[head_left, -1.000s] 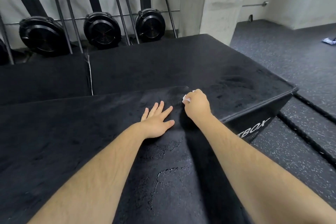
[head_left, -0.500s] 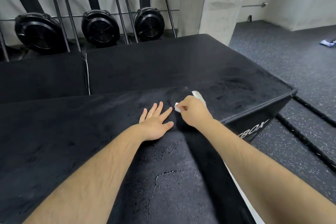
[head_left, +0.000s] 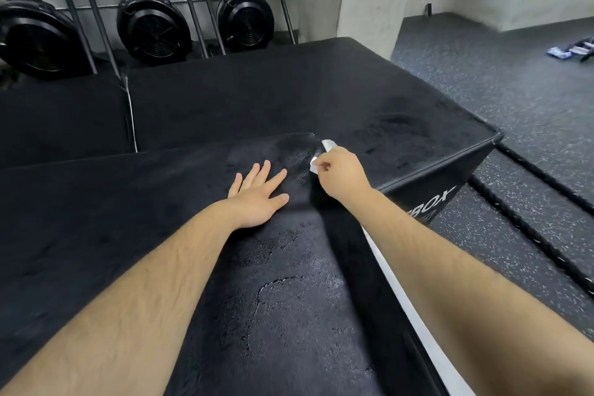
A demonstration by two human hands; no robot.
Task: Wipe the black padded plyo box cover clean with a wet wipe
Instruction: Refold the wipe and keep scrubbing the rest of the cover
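Black padded plyo box cover (head_left: 289,283) is mid-wipe at its far right corner. Right hand (head_left: 340,173) pinches the white wet wipe (head_left: 326,148) in curled fingers; left hand (head_left: 257,199) lies flat, fingers straight, holding nothing. Next stroke likely needs steady pressure across the unwiped surface.

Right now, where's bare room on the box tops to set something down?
Free: near cover left of the left hand; far box top between the fan housings and the near cover's far edge. Crowded: near cover's far right corner, where the flat left hand lies beside the right hand, its grip on the wet wipe.
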